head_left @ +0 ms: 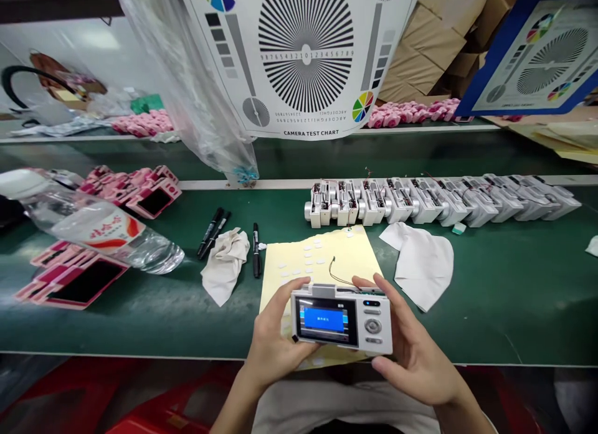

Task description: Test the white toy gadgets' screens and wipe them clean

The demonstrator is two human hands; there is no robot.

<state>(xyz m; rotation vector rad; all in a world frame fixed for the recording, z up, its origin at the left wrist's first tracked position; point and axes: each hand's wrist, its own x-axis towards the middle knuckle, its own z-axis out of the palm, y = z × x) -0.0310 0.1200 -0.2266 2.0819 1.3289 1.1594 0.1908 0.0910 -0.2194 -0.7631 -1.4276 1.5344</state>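
Both my hands hold a small white toy camera (pixel 343 320) above the table's near edge. Its rear screen glows blue and thin wires stick out of its top. My left hand (pixel 275 340) grips the left end, thumb at the lower corner and fingers curled over the top. My right hand (pixel 413 347) wraps the right end beside the round button pad. Under the camera lies a yellow sheet (pixel 322 259) dotted with several small white stickers.
A row of white camera bodies (pixel 439 200) lines the back of the green table (pixel 514 297). Two white cloths (pixel 423 263) (pixel 225 263), black markers (pixel 213 233), a lying water bottle (pixel 100 231) and pink camera shells (pixel 135 188) are around. A camera test chart (pixel 306 57) hangs ahead.
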